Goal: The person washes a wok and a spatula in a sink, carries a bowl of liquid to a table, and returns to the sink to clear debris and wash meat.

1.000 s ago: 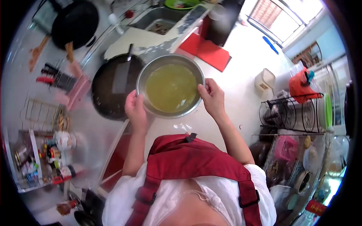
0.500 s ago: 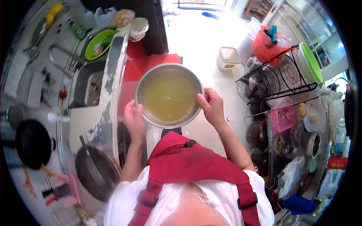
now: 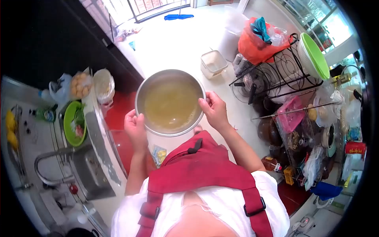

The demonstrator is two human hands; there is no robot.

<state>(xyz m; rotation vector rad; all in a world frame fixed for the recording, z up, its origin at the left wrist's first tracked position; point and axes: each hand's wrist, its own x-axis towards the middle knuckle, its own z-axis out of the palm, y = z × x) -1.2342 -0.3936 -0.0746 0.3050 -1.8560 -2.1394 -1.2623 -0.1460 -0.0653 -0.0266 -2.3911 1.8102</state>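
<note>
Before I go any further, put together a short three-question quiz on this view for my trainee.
1. Which colour is the liquid in the metal bowl?
a) dark red
b) yellowish
c) bright blue
2. True or false: one hand is off the metal bowl.
3. Fill in the missing word: at the left of the picture, the green basin sits beside the steel ____.

Key:
1. b
2. False: the left hand and the right hand hold it from opposite sides.
3. sink
</note>
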